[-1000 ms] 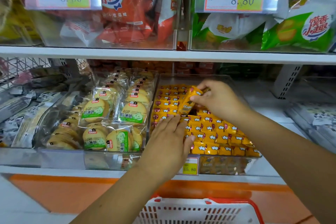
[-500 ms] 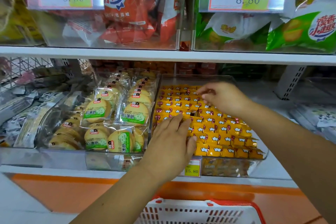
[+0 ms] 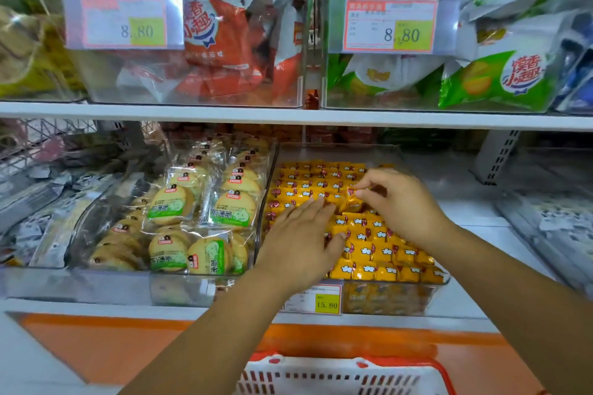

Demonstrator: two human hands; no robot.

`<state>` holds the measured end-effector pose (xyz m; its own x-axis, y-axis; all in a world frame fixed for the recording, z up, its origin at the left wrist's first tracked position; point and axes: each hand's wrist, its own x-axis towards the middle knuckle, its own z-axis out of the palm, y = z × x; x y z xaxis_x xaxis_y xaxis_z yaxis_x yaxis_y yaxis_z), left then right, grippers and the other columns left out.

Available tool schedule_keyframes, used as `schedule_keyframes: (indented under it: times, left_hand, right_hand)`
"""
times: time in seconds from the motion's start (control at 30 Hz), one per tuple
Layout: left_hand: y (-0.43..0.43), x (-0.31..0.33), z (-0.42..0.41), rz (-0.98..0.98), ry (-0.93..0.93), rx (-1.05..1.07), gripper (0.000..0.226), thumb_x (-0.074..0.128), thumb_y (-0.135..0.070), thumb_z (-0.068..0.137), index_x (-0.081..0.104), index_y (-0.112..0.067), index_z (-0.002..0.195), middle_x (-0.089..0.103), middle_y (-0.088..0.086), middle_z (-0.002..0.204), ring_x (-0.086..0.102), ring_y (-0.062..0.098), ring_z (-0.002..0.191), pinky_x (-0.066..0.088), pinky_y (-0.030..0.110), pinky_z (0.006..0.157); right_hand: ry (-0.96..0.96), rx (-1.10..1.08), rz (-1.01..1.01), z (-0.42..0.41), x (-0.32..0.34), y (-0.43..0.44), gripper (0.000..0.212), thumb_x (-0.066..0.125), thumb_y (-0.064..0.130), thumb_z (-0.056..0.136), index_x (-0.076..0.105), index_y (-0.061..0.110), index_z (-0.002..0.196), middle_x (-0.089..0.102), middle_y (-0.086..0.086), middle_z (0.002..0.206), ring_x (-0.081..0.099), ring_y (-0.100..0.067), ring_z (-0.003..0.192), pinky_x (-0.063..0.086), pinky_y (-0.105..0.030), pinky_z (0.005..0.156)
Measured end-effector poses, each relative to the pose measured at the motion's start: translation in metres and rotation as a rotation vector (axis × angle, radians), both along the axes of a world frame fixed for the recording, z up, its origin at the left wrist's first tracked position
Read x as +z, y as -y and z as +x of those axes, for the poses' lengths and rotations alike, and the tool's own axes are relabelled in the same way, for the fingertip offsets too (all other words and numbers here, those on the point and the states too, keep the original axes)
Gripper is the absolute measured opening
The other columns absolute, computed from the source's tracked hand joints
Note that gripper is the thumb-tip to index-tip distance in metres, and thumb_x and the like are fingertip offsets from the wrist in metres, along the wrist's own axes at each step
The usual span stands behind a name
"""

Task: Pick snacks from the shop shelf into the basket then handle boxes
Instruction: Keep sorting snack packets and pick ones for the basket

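1. Since earlier, right hand [image 3: 399, 204] moved nearer left hand [image 3: 300, 242]; it pinches a small yellow foil-wrapped snack packet [image 3: 352, 202] just beyond the left fingertips.
2. Left hand lies flat on packets [image 3: 382, 250] beneath it.
3. Probably light, slippery: pinch a wrapper end.

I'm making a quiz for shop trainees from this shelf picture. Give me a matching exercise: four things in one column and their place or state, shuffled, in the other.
1 left hand
2 right hand
3 basket
4 green bags

A upper shelf, right side
B flat on the yellow snacks
C bottom edge of the view
D pinches one of the yellow snacks

Pairs: 1-B, 2-D, 3-C, 4-A
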<state>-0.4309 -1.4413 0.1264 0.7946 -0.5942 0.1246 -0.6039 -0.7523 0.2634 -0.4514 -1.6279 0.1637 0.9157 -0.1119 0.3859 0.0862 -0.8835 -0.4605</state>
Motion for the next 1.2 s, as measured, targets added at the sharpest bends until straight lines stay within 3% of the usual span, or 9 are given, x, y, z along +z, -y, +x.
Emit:
schedule_keyframes:
  times: [0.1,0.23,0.3,0.4,0.47,0.57,0.73,0.97,1.2]
  left_hand:
    - [-0.003,0.003,-0.007,-0.233,-0.015,0.027,0.072,0.042,-0.056,0.099,0.013,-0.027,0.157,0.027,-0.005,0.161,0.025,0.015,0.147,0.024,0.037,0.120]
    - [-0.012,0.014,-0.025,-0.523,-0.175,0.002,0.058,0.054,-0.043,0.097,0.032,-0.036,0.151,0.060,-0.010,0.128,0.059,0.009,0.109,0.050,0.027,0.090]
    - [-0.020,0.017,-0.036,-0.640,-0.219,-0.014,0.045,0.061,-0.040,0.093,0.048,-0.042,0.137,0.064,-0.018,0.112,0.062,0.005,0.096,0.052,0.019,0.080]
    - [-0.030,0.018,-0.046,-0.799,-0.322,-0.013,0.034,0.071,-0.031,0.087,0.061,-0.044,0.117,0.068,-0.019,0.099,0.066,0.007,0.090,0.053,0.022,0.072]
    - [-0.034,0.019,-0.052,-0.870,-0.411,-0.004,0.035,0.074,-0.023,0.085,0.062,-0.042,0.113,0.071,-0.013,0.097,0.070,0.011,0.082,0.053,0.023,0.062]
    - [-0.039,0.018,-0.058,-0.981,-0.527,0.038,0.041,0.077,-0.015,0.083,0.060,-0.031,0.117,0.071,-0.008,0.103,0.074,0.018,0.077,0.054,0.025,0.058]
    - [-0.049,0.015,-0.051,-1.191,-0.746,0.086,0.034,0.073,-0.014,0.078,0.061,-0.013,0.109,0.075,0.004,0.105,0.075,0.026,0.091,0.060,0.031,0.069]
    - [-0.049,0.007,-0.040,-1.280,-0.821,0.064,0.020,0.060,-0.006,0.088,0.067,-0.005,0.107,0.075,0.015,0.102,0.073,0.032,0.096,0.061,0.030,0.075]
    - [-0.053,0.004,-0.037,-1.214,-0.815,0.000,0.044,0.064,-0.010,0.078,0.064,-0.012,0.122,0.075,0.010,0.109,0.072,0.026,0.101,0.060,0.029,0.082]
  right_hand:
    - [0.135,0.072,0.315,-0.038,0.004,-0.006,0.017,0.063,0.019,0.095,0.065,0.034,0.087,0.066,0.021,0.096,0.063,-0.002,0.093,0.048,-0.013,0.079]
    - [0.118,0.096,0.752,-0.082,0.004,-0.012,0.018,0.059,0.008,0.096,0.064,0.022,0.087,0.072,0.008,0.102,0.072,-0.011,0.089,0.059,-0.028,0.076]
    - [0.064,0.101,0.896,-0.096,0.006,-0.013,0.011,0.056,0.003,0.097,0.060,0.010,0.090,0.072,-0.005,0.103,0.074,-0.018,0.086,0.059,-0.025,0.070]
    - [-0.063,0.151,1.094,-0.104,0.009,-0.017,0.005,0.054,0.003,0.096,0.056,0.007,0.098,0.072,-0.017,0.092,0.074,-0.035,0.082,0.060,-0.034,0.066]
    - [-0.129,0.176,1.196,-0.105,0.010,-0.020,0.019,0.067,0.013,0.086,0.056,0.007,0.100,0.071,-0.016,0.084,0.073,-0.041,0.081,0.059,-0.039,0.067]
    - [-0.145,0.189,1.149,-0.104,0.005,-0.025,0.048,0.078,0.028,0.065,0.056,0.005,0.101,0.071,-0.019,0.092,0.073,-0.040,0.083,0.059,-0.040,0.071]
    - [-0.141,0.183,1.207,-0.096,-0.004,-0.023,0.033,0.068,0.015,0.071,0.054,0.005,0.099,0.073,-0.022,0.100,0.073,-0.038,0.089,0.062,-0.038,0.078]
    - [-0.173,0.229,1.234,-0.087,-0.009,-0.016,0.020,0.059,0.007,0.088,0.058,0.003,0.107,0.074,-0.019,0.103,0.073,-0.036,0.093,0.061,-0.036,0.081]
    - [-0.219,0.284,1.266,-0.087,-0.008,-0.010,0.033,0.060,0.011,0.080,0.057,0.002,0.112,0.072,-0.020,0.109,0.072,-0.035,0.099,0.061,-0.031,0.081]
